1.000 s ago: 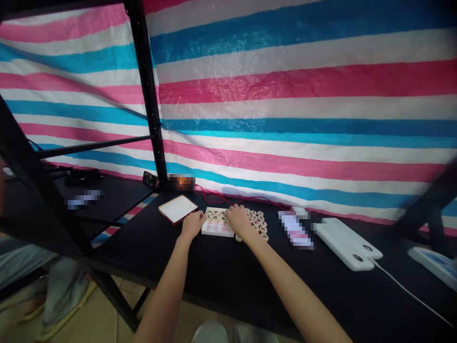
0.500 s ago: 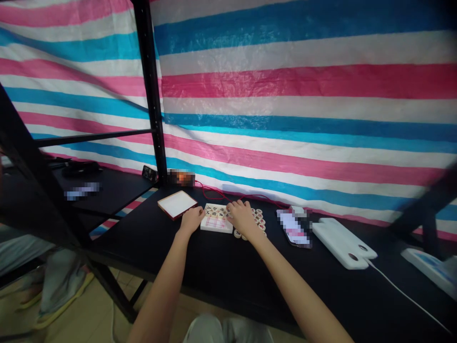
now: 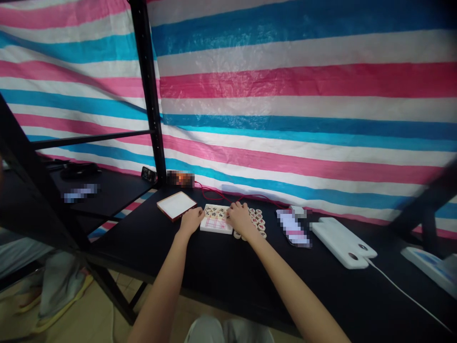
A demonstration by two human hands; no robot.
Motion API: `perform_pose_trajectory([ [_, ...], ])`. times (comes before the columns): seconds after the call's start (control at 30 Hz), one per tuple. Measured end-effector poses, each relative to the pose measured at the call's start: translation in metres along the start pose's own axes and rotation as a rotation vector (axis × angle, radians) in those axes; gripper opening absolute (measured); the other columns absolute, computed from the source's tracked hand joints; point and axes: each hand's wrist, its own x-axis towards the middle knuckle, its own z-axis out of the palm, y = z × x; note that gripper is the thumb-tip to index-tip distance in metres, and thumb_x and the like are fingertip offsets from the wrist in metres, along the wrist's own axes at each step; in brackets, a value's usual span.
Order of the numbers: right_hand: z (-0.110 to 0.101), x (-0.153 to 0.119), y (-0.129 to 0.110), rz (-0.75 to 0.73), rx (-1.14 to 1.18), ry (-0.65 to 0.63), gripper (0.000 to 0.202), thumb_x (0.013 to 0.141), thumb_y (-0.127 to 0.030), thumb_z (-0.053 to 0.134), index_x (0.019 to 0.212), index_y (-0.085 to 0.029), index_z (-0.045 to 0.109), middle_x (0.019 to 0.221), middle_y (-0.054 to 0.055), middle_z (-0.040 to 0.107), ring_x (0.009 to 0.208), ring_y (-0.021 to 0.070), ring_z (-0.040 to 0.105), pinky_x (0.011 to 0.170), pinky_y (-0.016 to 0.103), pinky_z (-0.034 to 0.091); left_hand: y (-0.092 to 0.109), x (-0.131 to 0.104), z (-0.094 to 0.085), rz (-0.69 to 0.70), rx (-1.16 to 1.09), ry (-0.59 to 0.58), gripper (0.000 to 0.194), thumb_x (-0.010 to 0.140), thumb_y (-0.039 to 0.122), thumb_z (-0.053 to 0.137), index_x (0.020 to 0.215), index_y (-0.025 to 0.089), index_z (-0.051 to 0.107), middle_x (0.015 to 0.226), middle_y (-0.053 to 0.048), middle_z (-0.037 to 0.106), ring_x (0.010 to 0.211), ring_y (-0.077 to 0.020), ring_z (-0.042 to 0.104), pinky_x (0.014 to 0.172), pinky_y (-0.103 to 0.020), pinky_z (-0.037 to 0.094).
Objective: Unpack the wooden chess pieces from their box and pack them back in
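Observation:
A shallow white box (image 3: pixel 216 229) on the black table holds two rows of round Chinese chess pieces (image 3: pixel 214 209) with dark characters. Its near part shows a pink grid pattern. My left hand (image 3: pixel 192 221) is closed at the box's left edge, thumb and fingers on the wall. At the right end, my right hand (image 3: pixel 240 219) bends over the box, its fingers curled around a piece by the thumb, mostly hidden. To the right of the box, loose chess pieces (image 3: pixel 261 221) with red characters lie in rows, partly behind my right wrist.
A box lid (image 3: pixel 177 205) with a white inside lies left of the box. To the right are a phone (image 3: pixel 293 228) and a white device (image 3: pixel 344 243) with a cable. A red cable (image 3: pixel 214 196) runs behind. A black metal post (image 3: pixel 152 95) stands back left.
The view has shifted very slightly. Both hands stay at the box; the right hand's fingers have moved only a little over its right end.

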Motion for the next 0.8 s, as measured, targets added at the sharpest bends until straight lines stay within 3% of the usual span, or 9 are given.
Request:
perform_pose_trajectory([
  [0.2,-0.016,-0.023,0.010,0.024,0.273,0.169,0.024,0.084,-0.036,0.042,0.092,-0.021,0.058,0.097,0.006,0.059,0.092,0.0198,0.047,0.073,0.033,0.026,-0.002,0.001,0.001,0.009,-0.007,0.002,0.036,0.083,0.043,0.030,0.076,0.019,0.056,0.077,-0.004,0.062,0.075,-0.0167,0.056,0.058,-0.022,0.033],
  [0.33,-0.028,-0.070,0.035,0.000,0.442,0.136,0.023,0.081,-0.039,0.045,0.096,-0.025,0.057,0.101,0.002,0.060,0.095,0.0178,0.049,0.074,0.030,0.028,-0.003,0.002,0.002,0.007,-0.010,-0.011,0.038,0.083,0.045,0.030,0.079,0.019,0.057,0.079,-0.006,0.062,0.074,-0.0169,0.056,0.059,-0.023,0.033],
  [0.53,-0.025,-0.140,0.056,0.114,0.415,0.106,0.021,0.080,-0.036,0.048,0.097,-0.026,0.055,0.097,0.001,0.062,0.086,0.0171,0.053,0.071,0.030,0.030,-0.002,0.002,0.001,0.034,0.006,-0.014,0.034,0.083,0.042,0.030,0.079,0.020,0.056,0.077,-0.005,0.062,0.073,-0.0168,0.056,0.058,-0.022,0.033],
  [0.63,-0.020,-0.154,0.054,0.143,0.384,0.149,0.017,0.080,-0.036,0.048,0.091,-0.026,0.056,0.095,0.000,0.062,0.087,0.0176,0.052,0.072,0.031,0.029,-0.002,0.001,0.001,0.032,0.019,0.001,0.034,0.083,0.042,0.030,0.078,0.020,0.056,0.077,-0.005,0.062,0.073,-0.0169,0.056,0.057,-0.022,0.032],
  [0.8,-0.018,-0.155,0.049,0.149,0.399,0.217,0.016,0.080,-0.036,0.049,0.091,-0.027,0.056,0.096,0.000,0.062,0.088,0.0175,0.052,0.073,0.032,0.027,-0.002,0.001,0.001,0.015,0.023,0.009,0.035,0.083,0.044,0.030,0.077,0.020,0.056,0.078,-0.004,0.062,0.073,-0.0167,0.056,0.057,-0.022,0.033],
])
